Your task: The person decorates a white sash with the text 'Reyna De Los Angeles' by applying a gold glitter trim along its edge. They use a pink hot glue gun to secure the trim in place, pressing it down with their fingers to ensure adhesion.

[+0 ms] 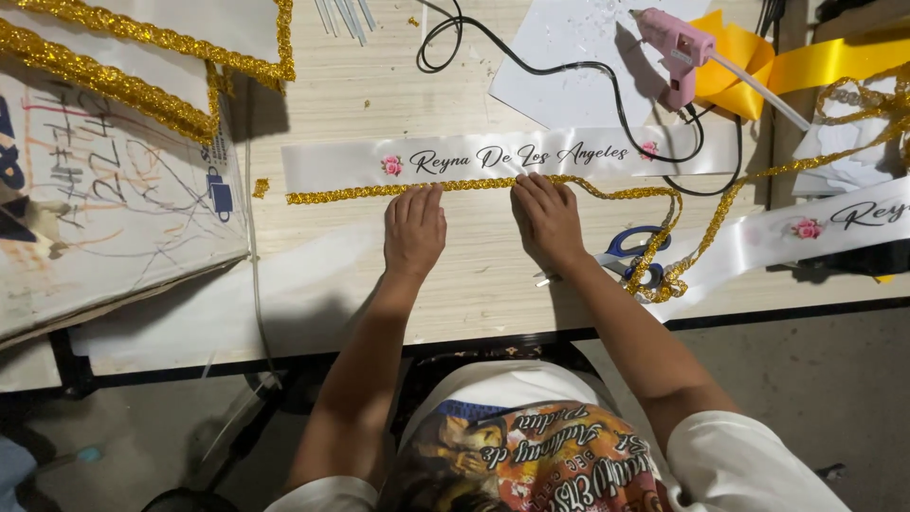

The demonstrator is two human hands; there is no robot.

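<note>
Two flat, open hands, the left hand point(414, 230) and right hand point(547, 218), press fingertips on a gold glitter trim point(360, 194) lying along the near edge of a white satin sash point(332, 163) on the wooden table point(474, 275). The sash bears script lettering between pink roses.

A glossy white satin sash point(493, 156) and rough glittery gold trim point(360, 194) lie on a matt pale wooden table point(379, 85).

A long white satin sash point(512, 156) lies across the wooden desk point(379, 95), gold glitter trim point(360, 194) along its near edge. A pink glue gun point(675, 52) rests behind it, near the far right corner. Blue-handled scissors point(630, 248) lie by the near edge.
</note>
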